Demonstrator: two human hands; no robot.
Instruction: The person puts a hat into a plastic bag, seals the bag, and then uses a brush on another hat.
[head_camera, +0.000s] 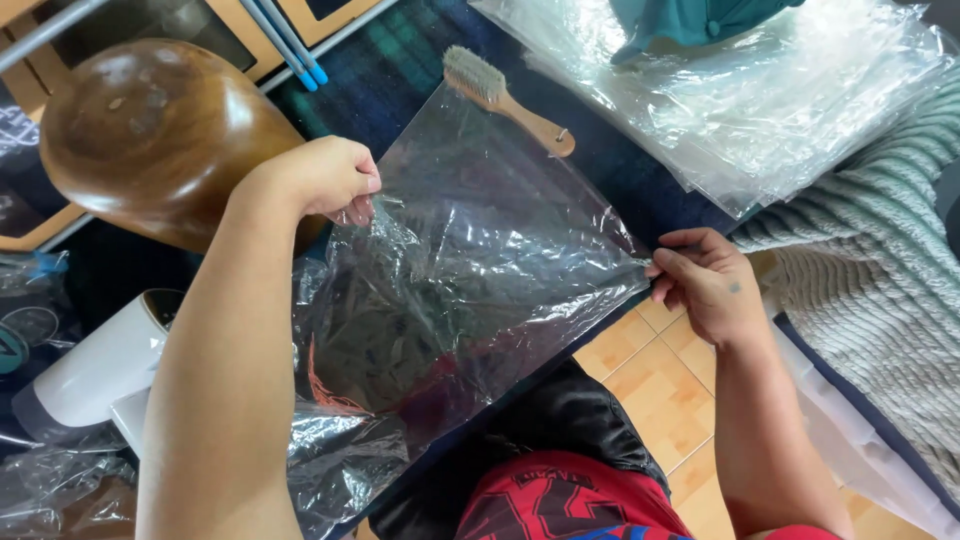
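A: What matters most while handling that clear plastic bag?

B: I'd say even tension. The bag is stretched between both hands over the dark table, so each pinch should stay close to its edge and pull level; otherwise the film bunches, as it does on the side near the left hand.

A: How are the hands gripping?

B: The left hand is closed in a loose fist, fingers pressed together on a crumpled bit of the bag's upper left edge. The right hand pinches the bag's right corner between thumb and fingertips.

A: And the bag itself?

B: Large, transparent, glossy, creased, with a reddish strip on its lower left edge. Its far corner almost reaches the wooden brush; a stack of clear bags lies beyond it to the right, and a rounded wooden form sits left of it.
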